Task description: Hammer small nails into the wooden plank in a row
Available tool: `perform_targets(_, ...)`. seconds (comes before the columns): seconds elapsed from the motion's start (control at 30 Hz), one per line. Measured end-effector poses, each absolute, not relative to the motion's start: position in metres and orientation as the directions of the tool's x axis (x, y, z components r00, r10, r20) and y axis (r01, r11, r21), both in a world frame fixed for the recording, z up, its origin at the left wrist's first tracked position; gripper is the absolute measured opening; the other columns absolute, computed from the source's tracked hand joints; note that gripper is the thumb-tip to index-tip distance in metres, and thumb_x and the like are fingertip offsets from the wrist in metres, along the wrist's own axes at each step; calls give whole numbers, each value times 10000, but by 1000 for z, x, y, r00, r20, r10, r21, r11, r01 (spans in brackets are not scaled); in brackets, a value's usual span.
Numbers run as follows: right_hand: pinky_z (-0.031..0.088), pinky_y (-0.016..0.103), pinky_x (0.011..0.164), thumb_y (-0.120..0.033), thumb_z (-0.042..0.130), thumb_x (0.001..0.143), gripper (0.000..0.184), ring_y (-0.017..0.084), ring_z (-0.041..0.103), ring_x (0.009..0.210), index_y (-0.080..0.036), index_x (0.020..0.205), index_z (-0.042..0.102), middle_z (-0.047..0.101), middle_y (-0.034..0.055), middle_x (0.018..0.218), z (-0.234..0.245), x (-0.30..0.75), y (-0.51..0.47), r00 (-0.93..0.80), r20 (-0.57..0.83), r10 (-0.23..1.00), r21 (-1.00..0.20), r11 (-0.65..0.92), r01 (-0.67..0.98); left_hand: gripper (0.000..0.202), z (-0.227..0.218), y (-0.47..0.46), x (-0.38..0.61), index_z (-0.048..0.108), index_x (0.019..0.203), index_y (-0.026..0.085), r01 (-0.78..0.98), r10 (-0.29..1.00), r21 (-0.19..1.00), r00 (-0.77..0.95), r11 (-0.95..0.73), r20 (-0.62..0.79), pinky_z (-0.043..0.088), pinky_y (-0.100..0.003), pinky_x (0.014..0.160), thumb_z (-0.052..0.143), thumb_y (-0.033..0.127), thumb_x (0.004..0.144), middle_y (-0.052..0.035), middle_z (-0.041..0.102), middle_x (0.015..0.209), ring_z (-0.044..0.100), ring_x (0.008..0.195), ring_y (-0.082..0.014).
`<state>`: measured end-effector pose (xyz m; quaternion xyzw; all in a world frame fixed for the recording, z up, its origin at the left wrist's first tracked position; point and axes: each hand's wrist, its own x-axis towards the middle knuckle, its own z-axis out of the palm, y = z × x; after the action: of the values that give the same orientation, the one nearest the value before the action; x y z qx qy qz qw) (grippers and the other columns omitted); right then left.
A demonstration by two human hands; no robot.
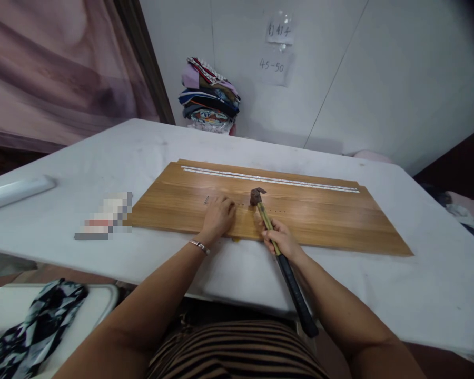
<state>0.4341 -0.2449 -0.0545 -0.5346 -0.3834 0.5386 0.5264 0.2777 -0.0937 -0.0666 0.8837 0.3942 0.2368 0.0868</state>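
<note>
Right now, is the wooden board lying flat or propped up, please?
Flat: the wooden board lies on the white table, every visible edge down against it.

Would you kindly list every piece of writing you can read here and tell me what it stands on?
"45-50": handwritten on the lower paper sheet taped to the white wall.
The upper paper sheet: handwritten characters, too blurred to read.
The pixelated item on the table: unreadable.
No writing is visible on the hammer in the right hand or on the wooden board.
</note>
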Motion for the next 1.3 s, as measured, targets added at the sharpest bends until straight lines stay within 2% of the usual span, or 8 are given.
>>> perform_targets(1.3, 263, 167, 278, -299, 550, 671, 274, 67, 318, 248, -186, 902, 454, 459, -119, 349, -56, 434, -245, 131, -160, 978, -975, -136, -175, 211, -64, -95, 278, 632, 839, 182, 660, 741, 339, 575, -671, 348, 400, -376, 886, 439, 264, 861, -80, 612, 946, 524, 944, -223)
